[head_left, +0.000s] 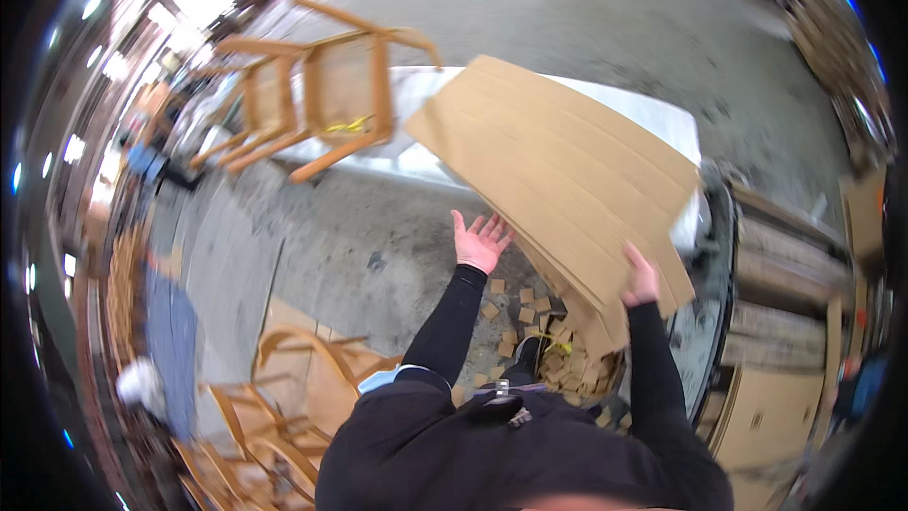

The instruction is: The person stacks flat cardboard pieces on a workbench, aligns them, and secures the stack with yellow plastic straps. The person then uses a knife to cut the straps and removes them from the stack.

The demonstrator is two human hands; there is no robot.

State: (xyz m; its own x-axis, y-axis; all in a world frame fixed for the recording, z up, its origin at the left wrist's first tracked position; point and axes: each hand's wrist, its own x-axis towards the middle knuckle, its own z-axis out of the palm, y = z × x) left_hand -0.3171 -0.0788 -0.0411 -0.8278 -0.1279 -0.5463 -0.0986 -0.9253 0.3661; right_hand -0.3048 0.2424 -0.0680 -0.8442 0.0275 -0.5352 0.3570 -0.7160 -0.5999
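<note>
A large brown cardboard sheet (567, 166) lies slanted in front of me, above a white-covered surface (653, 114). My right hand (641, 276) grips its near right part, thumb on top and the other fingers mostly hidden. Palm up and fingers spread, my left hand (482, 241) is at the sheet's left edge; its fingertips reach the edge, and I cannot tell whether they touch. More cardboard layers (591, 317) show beneath the sheet, on the side toward me.
Wooden chair frames (345, 85) rest on the white surface at the far left. Other wooden chairs (303, 378) stand at the near left. Small cardboard squares (577, 369) are heaped by my feet. Stacked flat boards (780, 293) are on the right. A person (151, 163) is far left.
</note>
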